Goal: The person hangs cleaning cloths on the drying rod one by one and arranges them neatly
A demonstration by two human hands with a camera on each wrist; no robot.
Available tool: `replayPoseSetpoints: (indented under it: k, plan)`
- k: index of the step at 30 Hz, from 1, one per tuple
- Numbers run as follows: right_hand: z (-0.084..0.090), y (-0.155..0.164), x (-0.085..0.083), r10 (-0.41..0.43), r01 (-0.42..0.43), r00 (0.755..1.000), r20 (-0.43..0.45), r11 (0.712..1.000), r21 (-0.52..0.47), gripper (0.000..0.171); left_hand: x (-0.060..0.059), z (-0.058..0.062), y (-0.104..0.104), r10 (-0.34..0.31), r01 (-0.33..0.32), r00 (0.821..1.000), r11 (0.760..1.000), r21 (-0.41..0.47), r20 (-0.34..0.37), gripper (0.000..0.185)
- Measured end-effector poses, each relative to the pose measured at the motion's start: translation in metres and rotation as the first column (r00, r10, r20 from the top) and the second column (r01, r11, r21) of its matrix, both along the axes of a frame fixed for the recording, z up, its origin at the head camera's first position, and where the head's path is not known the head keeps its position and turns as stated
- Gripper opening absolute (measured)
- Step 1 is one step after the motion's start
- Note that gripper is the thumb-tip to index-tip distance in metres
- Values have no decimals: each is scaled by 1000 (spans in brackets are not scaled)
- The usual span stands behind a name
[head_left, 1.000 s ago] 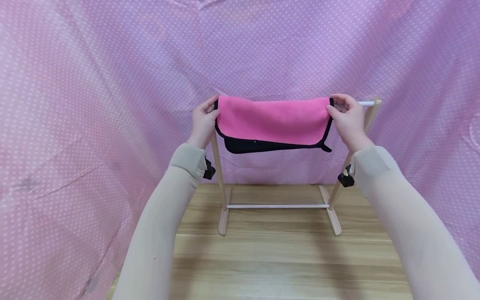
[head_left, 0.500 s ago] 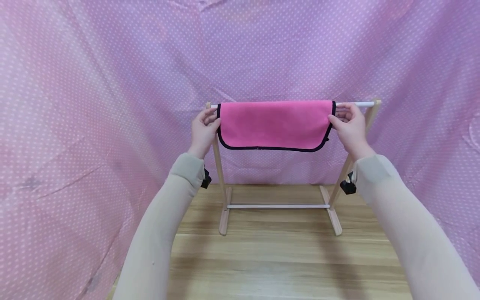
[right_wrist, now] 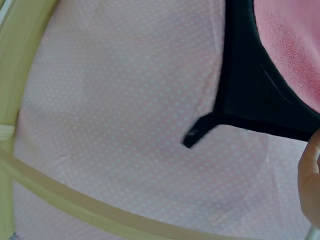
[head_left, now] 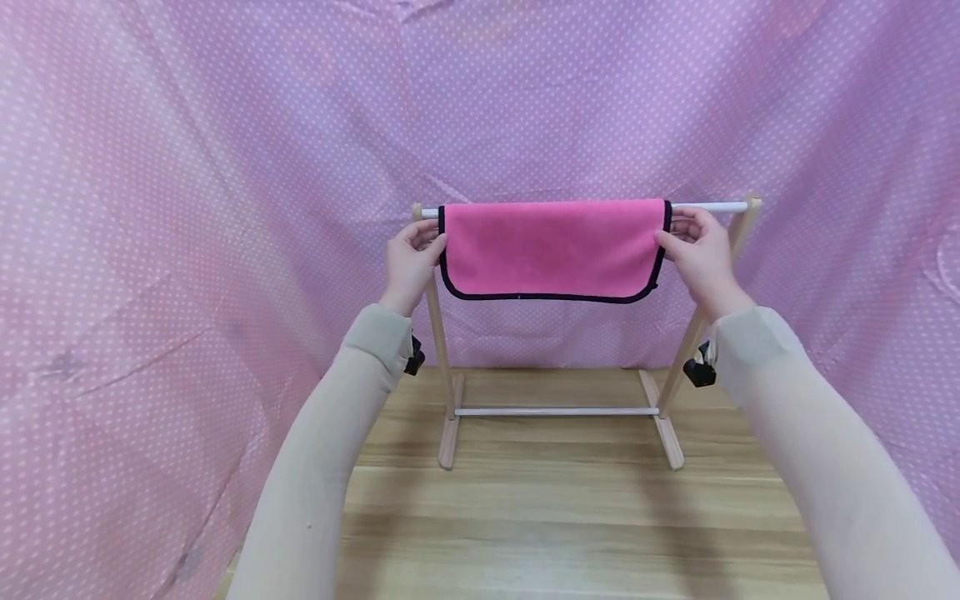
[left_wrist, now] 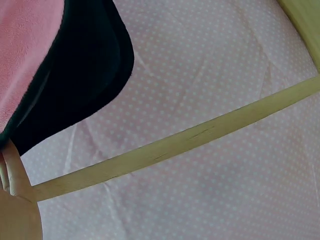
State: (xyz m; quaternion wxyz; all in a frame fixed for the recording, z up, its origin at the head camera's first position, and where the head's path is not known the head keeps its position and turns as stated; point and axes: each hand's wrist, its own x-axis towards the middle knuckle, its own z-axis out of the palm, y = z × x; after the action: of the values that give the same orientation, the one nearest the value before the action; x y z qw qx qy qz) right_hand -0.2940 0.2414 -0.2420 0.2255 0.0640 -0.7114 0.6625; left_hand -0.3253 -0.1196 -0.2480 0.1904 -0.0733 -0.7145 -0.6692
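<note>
A pink cloth with black edging hangs folded over the white top bar of a wooden rack. My left hand pinches its left edge just below the bar, thumb in front and fingers behind. On the opposite side my right hand pinches the right edge the same way. The left wrist view shows the cloth's black back layer apart from the pink side. A small black loop sticks out from a corner of the cloth in the right wrist view.
Two wooden uprights carry the rack, joined low down by a white crossbar. Its feet stand on a wood-grain surface. A pink polka-dot curtain hangs behind and at both sides.
Both hands have come down slightly with the cloth, which now lies flat along the bar. Its black back layer no longer shows below the pink front; over the last half second little moved.
</note>
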Motion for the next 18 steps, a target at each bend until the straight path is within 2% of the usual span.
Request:
replayPoseSetpoints:
  k: [6,10,14,18]
  plan:
    - [20,-2,0,-97,97,995,-4,992,81,29,1,-4,0,-11,11,1000,1000,15,27,29]
    - [21,0,0,-153,152,988,-9,975,159,31,0,-8,0,-15,15,1000,1000,-1,16,28]
    - [10,2,0,-134,127,990,37,981,148,28,-1,-11,-1,16,-21,998,995,-96,-52,25]
    - [-3,4,0,-87,82,995,57,993,86,23,-1,-13,-2,73,-98,991,967,-234,-116,22]
